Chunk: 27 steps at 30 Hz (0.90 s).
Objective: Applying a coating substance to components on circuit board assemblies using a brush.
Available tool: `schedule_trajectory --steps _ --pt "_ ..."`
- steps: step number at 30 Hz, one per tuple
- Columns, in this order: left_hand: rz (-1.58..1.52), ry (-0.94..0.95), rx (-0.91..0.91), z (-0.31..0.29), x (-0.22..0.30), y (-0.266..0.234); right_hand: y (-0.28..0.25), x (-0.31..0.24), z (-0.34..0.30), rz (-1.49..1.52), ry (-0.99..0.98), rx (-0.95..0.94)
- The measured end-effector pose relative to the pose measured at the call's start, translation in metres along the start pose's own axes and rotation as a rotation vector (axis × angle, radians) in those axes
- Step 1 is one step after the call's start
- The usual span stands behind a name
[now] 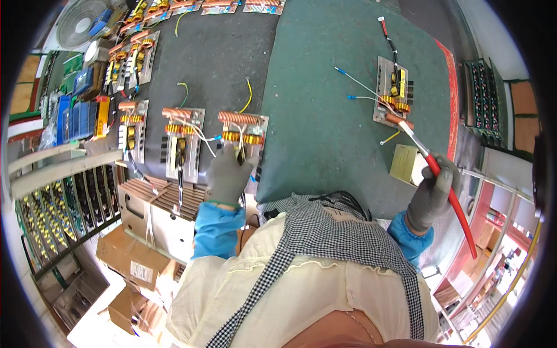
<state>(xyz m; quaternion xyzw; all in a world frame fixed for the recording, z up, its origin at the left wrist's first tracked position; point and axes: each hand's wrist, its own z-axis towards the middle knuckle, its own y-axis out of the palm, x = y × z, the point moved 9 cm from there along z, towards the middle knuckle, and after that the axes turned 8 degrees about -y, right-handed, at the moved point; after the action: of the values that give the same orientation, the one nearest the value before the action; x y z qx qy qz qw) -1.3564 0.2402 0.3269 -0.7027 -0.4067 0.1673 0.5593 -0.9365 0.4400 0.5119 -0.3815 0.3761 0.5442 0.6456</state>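
Right hand (430, 197) clenched on a red-handled brush (442, 184), bristle tip touching the copper coil of a lone circuit board (392, 93) on the green mat (325, 116) — brushing seems underway. Left hand (228, 174) rests flat on another board (243, 139), grasping nothing; a row beside it likely waits.

Glossy red plastic brush handle (449, 197), matt grey knit gloves, shiny copper coils (239, 118), matt green mat (325, 116).
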Motion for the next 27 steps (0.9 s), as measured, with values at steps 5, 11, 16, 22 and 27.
schedule_trajectory --steps 5,11,16,22,27 --pt "0.073 -0.227 0.05 0.002 0.003 0.026 -0.036 -0.012 -0.012 0.106 -0.013 -0.02" --pt "0.187 -0.157 0.022 -0.002 0.011 0.037 -0.098 -0.023 -0.027 0.157 -0.023 0.029" --pt "0.3 -0.089 0.079 -0.045 0.067 0.039 -0.149 -0.013 -0.035 -0.143 -0.035 -0.076" --pt "-0.024 -0.074 0.057 -0.04 0.033 0.027 -0.205 0.019 -0.024 -0.21 0.031 -0.086" --pt "-0.965 -0.085 -0.263 -0.068 -0.001 -0.002 -0.193 0.023 -0.011 -0.373 -0.063 -0.317"
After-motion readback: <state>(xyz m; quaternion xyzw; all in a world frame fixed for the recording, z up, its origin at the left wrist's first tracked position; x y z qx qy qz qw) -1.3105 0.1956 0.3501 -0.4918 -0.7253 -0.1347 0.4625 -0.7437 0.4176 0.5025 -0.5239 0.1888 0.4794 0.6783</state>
